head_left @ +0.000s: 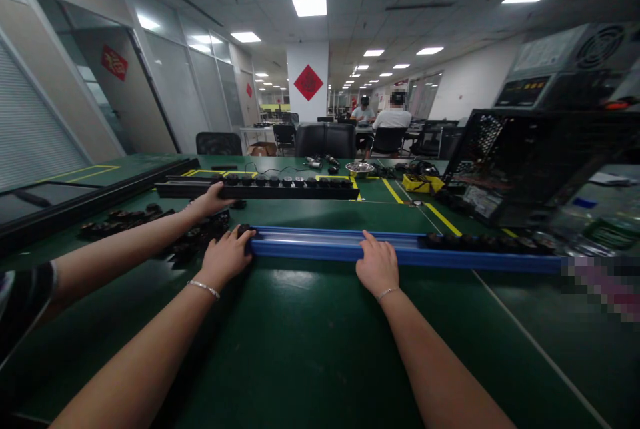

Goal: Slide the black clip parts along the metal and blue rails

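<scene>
A long blue channel rail [310,250] lies across the table in front of me. Several small round black parts [493,244] sit in a row in its right portion. At the rail's left end, my left hand [226,257] is closed on a small black part [244,229], partly hidden by the fingers. My right hand [379,264] grips the near wall of the rail around its middle, fingers bent over the edge. Beyond it lies a black rail [270,192] holding a similar row of black parts, and a co-worker's hand [214,198] touches its left portion.
Loose black parts [200,239] are heaped left of the blue rail. An open computer case [530,162] stands at the right, with plastic bottles [613,232] near it. Farther back are a metal bowl [360,168] and a yellow box [423,184]. Two people sit in the background.
</scene>
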{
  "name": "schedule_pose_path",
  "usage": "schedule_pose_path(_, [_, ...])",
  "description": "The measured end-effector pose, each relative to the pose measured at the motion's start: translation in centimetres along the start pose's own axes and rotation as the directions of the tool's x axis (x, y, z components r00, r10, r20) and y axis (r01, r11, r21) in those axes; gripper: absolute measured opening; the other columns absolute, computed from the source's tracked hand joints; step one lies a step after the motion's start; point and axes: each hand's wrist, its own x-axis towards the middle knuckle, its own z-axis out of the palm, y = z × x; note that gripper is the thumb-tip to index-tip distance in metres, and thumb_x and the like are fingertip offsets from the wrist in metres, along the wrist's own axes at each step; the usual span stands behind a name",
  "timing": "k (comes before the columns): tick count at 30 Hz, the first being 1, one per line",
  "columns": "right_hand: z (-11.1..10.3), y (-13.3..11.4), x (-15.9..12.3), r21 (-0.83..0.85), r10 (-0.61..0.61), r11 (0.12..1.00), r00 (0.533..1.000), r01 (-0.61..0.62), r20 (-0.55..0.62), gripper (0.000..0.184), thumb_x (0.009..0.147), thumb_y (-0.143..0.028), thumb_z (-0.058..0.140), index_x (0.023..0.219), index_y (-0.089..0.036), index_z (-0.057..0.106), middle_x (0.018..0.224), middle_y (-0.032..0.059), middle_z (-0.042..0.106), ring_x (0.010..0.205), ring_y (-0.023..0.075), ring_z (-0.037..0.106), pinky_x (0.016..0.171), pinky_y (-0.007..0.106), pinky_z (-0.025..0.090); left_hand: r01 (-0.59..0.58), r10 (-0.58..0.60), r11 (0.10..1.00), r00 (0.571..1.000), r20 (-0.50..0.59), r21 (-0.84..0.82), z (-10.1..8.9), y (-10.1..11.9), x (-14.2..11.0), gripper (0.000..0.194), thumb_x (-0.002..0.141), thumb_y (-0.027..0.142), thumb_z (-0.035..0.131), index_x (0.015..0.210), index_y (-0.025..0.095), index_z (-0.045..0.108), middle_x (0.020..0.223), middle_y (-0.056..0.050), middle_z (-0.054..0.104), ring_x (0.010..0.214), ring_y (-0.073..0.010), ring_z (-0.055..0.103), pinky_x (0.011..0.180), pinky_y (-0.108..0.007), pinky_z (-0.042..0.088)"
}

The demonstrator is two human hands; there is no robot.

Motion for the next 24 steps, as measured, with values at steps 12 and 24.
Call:
schedule_pose_path(12, [-0.29,-0.18,0.03,-0.005,0.01,1.0,1.0,-0.01,0.02,0.04,0.07,-0.013,0.043,0.105,-0.017,0.062,0.139,0.0021,0.046,0.111,0.021,0.048,0.104,0.037,0.024,-0.005,0.005,1.0,1.0,-0.008,-0.022,0.24,-0.23,-0.01,0.056,0.08,0.037,0.045,0.135,0.032,0.036,0.146,-0.009,0.034,0.127,-0.029,0.04,0.097,-0.049,0.036])
schedule_pose_path(24, [-0.12,-0.17,0.01,-0.003,0.009,1.0,1.0,-0.009,0.009,0.038,0.07,-0.013,0.044,0.103,-0.018,0.063,0.139,0.0025,0.046,0.11,0.021,0.048,0.104,0.037,0.023,0.004,-0.004,1.0,1.0,-0.004,-0.008,-0.26,-0.01,-0.31,0.056,0.08,0.036,0.044,0.135,0.031,0.037,0.146,-0.011,0.035,0.126,-0.0288,0.042,0.095,-0.049,0.038])
